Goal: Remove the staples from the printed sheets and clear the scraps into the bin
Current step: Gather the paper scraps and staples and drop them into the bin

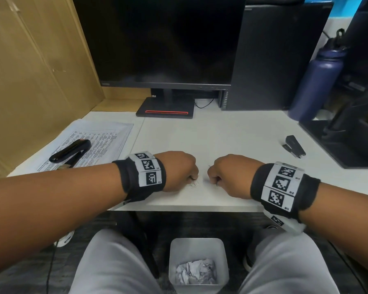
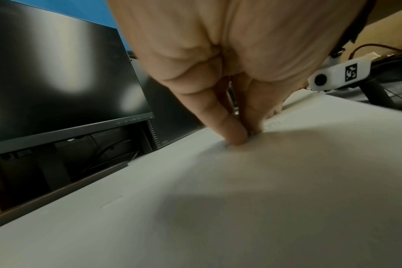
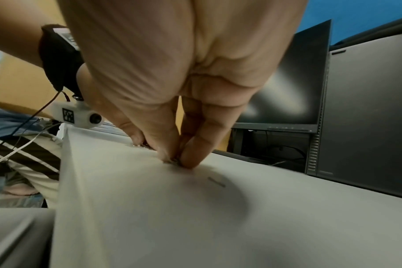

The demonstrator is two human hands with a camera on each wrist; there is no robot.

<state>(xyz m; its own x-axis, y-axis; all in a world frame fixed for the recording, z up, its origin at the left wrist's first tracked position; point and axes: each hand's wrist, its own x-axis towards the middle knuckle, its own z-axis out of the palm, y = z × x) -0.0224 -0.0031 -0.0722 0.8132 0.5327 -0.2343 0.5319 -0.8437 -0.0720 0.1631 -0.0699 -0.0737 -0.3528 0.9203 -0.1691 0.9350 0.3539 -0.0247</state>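
Both hands rest at the front of the white desk (image 1: 221, 134), fingers curled down. My left hand (image 1: 193, 177) pinches a small bent staple against the desk between thumb and finger (image 2: 235, 134). More loose staples (image 1: 194, 184) lie just under it. My right hand (image 1: 213, 179) pinches staple bits the same way with its fingertips (image 3: 190, 159). One loose staple (image 3: 216, 181) lies beside it. The printed sheets (image 1: 106, 136) lie at the desk's left with a black stapler (image 1: 70, 150) on top. The bin (image 1: 197, 240) stands on the floor between my knees and holds crumpled paper.
A small black staple tool (image 1: 294, 146) lies at the right. A monitor (image 1: 157, 39) and its base (image 1: 166, 110) stand at the back, with a computer case (image 1: 263, 60) and a blue bottle (image 1: 314, 81) to the right. A cardboard panel (image 1: 30, 81) walls the left.
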